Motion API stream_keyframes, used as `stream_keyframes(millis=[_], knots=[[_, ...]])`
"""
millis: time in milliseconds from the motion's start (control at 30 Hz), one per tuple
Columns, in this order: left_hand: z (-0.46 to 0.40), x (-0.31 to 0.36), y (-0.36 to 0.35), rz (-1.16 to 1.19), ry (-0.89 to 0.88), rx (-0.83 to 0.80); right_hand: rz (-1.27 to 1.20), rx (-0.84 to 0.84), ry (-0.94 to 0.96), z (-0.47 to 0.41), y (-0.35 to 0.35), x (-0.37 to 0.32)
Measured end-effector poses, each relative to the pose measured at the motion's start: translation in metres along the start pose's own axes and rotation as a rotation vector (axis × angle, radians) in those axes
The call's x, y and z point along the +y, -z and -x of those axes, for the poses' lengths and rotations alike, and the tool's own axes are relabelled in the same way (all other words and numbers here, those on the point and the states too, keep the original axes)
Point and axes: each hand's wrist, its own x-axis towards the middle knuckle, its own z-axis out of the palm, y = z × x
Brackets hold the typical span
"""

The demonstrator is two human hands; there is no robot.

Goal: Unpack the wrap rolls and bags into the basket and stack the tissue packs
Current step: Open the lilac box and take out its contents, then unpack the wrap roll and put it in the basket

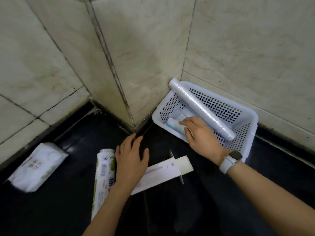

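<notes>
A white perforated basket stands on the black counter against the tiled wall at the right. A long clear wrap roll lies slanted across it, one end over the rim. My right hand reaches over the near rim, fingers apart, touching a blue-and-white pack inside. My left hand hovers flat and open over the counter, above a white and green wrapped roll and a long flat white box with its end flap open. A tissue pack lies at the far left.
Marble-look tiled walls meet in a protruding corner right behind my left hand. The black counter stretches toward me. A white watch sits on my right wrist.
</notes>
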Motion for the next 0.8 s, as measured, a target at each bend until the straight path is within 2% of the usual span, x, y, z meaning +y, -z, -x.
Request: stream_keyframes(millis=[67, 167, 300, 467, 600, 667, 733, 800], knots=[[0.022, -0.026, 0.009, -0.011, 0.214, 0.026, -0.097, 0.073, 0.025, 0.014, -0.004, -0.028], [0.046, -0.063, 0.016, -0.029, 0.512, -0.044, -0.161, -0.004, 0.043, 0.034, -0.021, -0.059], [0.055, -0.090, 0.015, 0.005, 0.571, -0.173, -0.179, -0.156, 0.037, 0.053, -0.047, -0.083], [0.058, -0.101, 0.022, 0.241, 0.464, -0.110, -0.209, -0.162, 0.016, 0.056, -0.048, -0.099], [0.070, -0.089, 0.041, 0.405, 0.151, -0.108, -0.488, -0.130, -0.106, 0.044, -0.032, -0.115], [0.076, -0.076, 0.051, 0.409, -0.008, -0.191, -0.624, -0.171, -0.139, 0.039, -0.023, -0.123], [0.080, -0.063, 0.058, 0.310, -0.163, -0.246, -0.714, -0.190, -0.155, 0.039, -0.016, -0.127], [0.081, -0.054, 0.063, 0.245, -0.241, -0.255, -0.742, -0.177, -0.177, 0.043, -0.008, -0.125]])
